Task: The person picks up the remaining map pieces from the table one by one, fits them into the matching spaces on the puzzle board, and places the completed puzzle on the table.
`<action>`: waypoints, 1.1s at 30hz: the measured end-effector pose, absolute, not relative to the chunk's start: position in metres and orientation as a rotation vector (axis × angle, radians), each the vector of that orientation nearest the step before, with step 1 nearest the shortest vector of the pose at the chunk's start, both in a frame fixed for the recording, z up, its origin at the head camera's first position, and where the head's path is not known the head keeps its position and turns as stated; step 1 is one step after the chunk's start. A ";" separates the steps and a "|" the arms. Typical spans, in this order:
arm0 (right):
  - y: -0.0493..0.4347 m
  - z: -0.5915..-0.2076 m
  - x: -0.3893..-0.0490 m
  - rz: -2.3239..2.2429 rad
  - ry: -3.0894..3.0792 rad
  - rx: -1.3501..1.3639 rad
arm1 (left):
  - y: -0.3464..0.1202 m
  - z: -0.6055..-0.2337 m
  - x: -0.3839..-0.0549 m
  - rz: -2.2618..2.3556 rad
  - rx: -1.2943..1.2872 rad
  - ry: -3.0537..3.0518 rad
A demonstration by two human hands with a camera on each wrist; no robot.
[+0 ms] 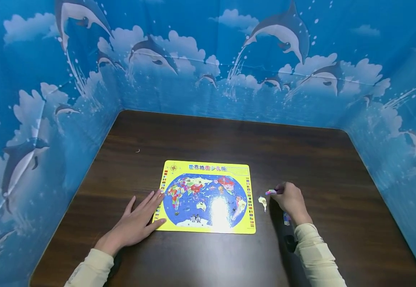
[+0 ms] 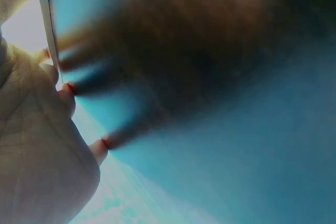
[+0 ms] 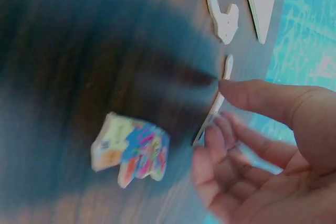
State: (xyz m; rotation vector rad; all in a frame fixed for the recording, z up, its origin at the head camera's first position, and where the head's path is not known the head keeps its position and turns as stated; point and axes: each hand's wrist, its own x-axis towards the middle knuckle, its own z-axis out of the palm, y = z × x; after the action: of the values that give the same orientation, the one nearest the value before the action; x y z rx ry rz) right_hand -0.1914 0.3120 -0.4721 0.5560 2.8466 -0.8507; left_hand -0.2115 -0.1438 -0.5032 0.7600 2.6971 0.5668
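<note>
A yellow-bordered world map puzzle board [image 1: 204, 169] lies on the table. My left hand [image 1: 137, 223] rests on its left edge, fingers straight; the left wrist view shows the palm [image 2: 37, 140] and fingertips along the board's edge [image 2: 48, 30]. To the right of the board, my right hand [image 1: 292, 201] pinches a colourful puzzle piece [image 1: 271, 192] between thumb and fingers. That held puzzle piece [image 3: 214, 109] appears nearly edge-on in the right wrist view. A pale puzzle piece [image 1: 263, 202] lies between board and hand. Another multicoloured puzzle piece [image 3: 131, 148] lies under the right wrist.
The dark wooden table [image 1: 200, 135] extends around the board. A blue dolphin-print curtain [image 1: 208, 79] borders its back and both sides. Behind the board, on the left, lies a tiny pale curved scrap [image 1: 137, 151]. Bright glare covers part of the map.
</note>
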 end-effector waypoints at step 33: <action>0.294 -0.487 -0.160 -0.399 3.098 -0.135 | -0.147 -0.508 -0.216 0.618 0.783 2.699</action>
State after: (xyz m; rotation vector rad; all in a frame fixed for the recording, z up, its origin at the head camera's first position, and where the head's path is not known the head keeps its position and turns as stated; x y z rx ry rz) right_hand -0.1601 0.2938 -0.4867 -0.1346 3.0976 -0.3993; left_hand -0.2159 -0.1471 -0.5076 0.7833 2.6990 0.6177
